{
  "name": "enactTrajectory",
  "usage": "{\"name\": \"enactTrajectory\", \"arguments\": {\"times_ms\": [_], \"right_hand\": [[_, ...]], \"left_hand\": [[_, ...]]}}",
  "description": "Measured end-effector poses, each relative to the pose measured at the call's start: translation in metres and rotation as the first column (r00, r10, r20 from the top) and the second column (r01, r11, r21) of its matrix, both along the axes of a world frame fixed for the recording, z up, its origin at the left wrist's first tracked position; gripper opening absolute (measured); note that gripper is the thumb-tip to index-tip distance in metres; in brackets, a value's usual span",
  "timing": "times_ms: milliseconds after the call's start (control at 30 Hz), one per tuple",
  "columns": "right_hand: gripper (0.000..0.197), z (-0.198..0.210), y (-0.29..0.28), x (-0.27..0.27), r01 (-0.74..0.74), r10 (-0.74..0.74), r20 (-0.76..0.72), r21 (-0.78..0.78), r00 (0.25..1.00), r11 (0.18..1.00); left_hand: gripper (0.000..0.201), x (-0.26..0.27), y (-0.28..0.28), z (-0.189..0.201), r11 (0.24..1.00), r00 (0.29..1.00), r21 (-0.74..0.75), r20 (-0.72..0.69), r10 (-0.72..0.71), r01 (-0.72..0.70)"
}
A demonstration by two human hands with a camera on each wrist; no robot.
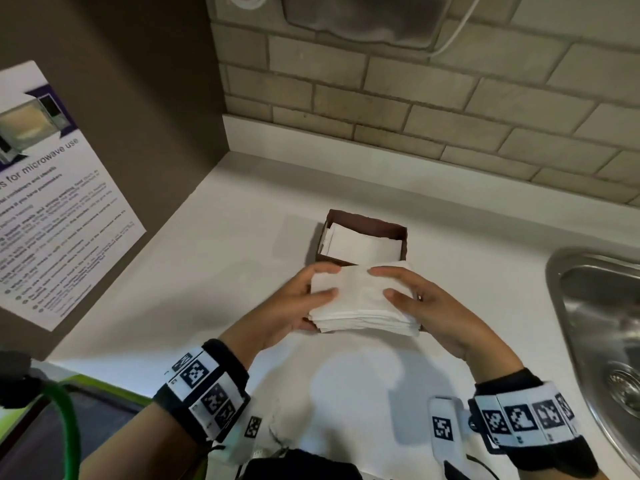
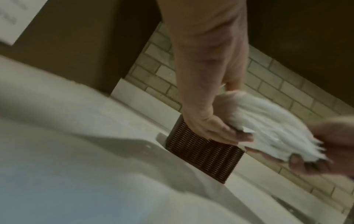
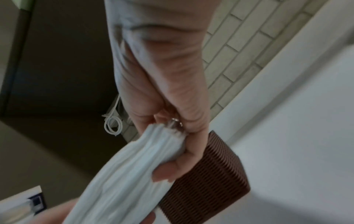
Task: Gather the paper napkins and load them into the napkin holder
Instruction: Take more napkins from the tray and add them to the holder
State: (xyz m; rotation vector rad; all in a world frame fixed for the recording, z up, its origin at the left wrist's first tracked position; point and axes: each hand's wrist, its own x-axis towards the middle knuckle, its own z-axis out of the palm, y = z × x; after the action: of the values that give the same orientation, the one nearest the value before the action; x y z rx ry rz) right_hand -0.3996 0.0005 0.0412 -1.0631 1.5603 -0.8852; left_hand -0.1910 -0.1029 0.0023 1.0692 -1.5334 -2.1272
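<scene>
A thick stack of white paper napkins point(image 1: 362, 301) is held between both hands just above the near edge of the brown ribbed napkin holder point(image 1: 367, 227). My left hand point(image 1: 304, 296) grips the stack's left side, thumb on top and fingers beneath. My right hand point(image 1: 415, 299) grips the right side the same way. A few white napkins point(image 1: 360, 245) lie inside the holder. In the left wrist view the napkin stack point(image 2: 268, 125) fans out above the holder point(image 2: 203, 154). The right wrist view shows the stack point(image 3: 134, 169) pinched beside the holder point(image 3: 210, 178).
The white counter point(image 1: 242, 237) runs back to a brick-tile wall point(image 1: 415, 109). A steel sink point(image 1: 602, 334) lies at the right. A microwave notice point(image 1: 52, 202) hangs on the brown panel at the left. A green-edged object point(image 1: 69, 427) sits at the near left.
</scene>
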Motion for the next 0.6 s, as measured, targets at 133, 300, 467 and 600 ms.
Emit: {"name": "enactTrajectory", "arguments": {"times_ms": [133, 300, 467, 600], "right_hand": [[0.042, 0.003, -0.005, -0.006, 0.011, -0.011, -0.007, 0.011, 1.0, 1.0], [0.044, -0.002, -0.008, -0.011, 0.065, -0.068, -0.054, -0.054, 0.996, 0.996], [0.044, 0.01, -0.02, -0.016, 0.124, -0.139, -0.15, -0.107, 0.979, 0.987], [0.043, 0.025, -0.051, -0.024, 0.198, -0.242, -0.259, -0.185, 0.935, 0.963]], "left_hand": [[0.026, -0.005, -0.01, -0.003, 0.99, 0.997, -0.136, 0.077, -0.03, 0.041], [0.032, -0.01, -0.02, -0.004, 0.983, 0.999, -0.182, 0.035, -0.02, 0.026], [0.032, -0.025, -0.039, 0.009, 0.961, 0.999, -0.275, -0.013, 0.039, -0.041], [0.036, -0.046, -0.071, 0.027, 0.954, 0.994, -0.279, -0.033, 0.107, -0.112]]}}
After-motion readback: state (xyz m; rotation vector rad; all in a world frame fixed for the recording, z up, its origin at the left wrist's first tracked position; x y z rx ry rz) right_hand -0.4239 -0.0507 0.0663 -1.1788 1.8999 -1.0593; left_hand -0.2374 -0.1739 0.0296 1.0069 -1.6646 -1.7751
